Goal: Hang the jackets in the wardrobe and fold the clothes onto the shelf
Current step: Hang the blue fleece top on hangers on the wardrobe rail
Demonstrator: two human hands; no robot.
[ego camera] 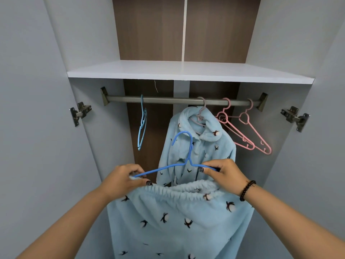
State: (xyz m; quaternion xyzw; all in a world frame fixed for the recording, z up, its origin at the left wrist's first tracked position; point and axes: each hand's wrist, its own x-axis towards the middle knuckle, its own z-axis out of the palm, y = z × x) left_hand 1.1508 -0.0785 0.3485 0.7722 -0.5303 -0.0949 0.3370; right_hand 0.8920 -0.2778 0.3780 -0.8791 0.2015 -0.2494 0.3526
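Open white wardrobe point(56, 128) w/ grey metal rail point(168, 100) above and beyond both hands. Light-blue fleece trousers w/ elastic waistband point(177, 217) hang below blue wire hanger point(186, 161), long axis left-right. Left hand point(123, 181) pinches hanger end plus waistband; right hand point(224, 173) fingers pinch other end.

Rail point(168, 100) carries fleece jacket point(197, 146), light-blue hanger point(142, 126), two pink hangers point(242, 131); white shelf point(186, 71) above.

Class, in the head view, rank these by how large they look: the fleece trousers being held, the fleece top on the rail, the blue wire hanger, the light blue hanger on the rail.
1. Fleece trousers, though nearest the camera
2. Fleece top
3. Blue wire hanger, also nearer
4. Light blue hanger, seen edge-on
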